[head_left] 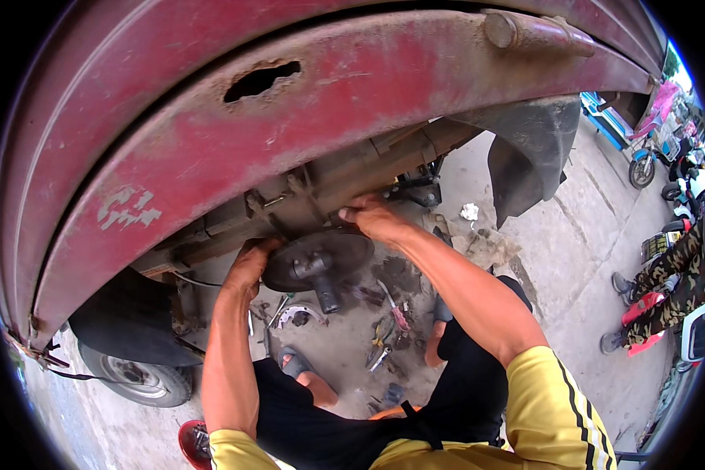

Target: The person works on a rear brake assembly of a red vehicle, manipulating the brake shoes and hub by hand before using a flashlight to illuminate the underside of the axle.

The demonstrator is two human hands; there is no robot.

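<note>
Rightward, floor (572, 215) opens past the round metal disc (341, 252). Left hand (248, 265) and right hand (374, 218): fingers half-hidden, clamped or apart I cannot tell.

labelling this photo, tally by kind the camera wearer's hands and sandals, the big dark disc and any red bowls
Hands: 2 (left hand, right hand)
Sandals: 2
Dark disc: 1
Red bowl: 1
Total: 6

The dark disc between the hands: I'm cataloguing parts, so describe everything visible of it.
The disc is round and dark, apparently metal, with a raised hub and a cylindrical stub. Its hub side faces the camera, near the red vehicle's underside. The left hand appears to touch its left rim; whether the right hand touches it is unclear.
</note>
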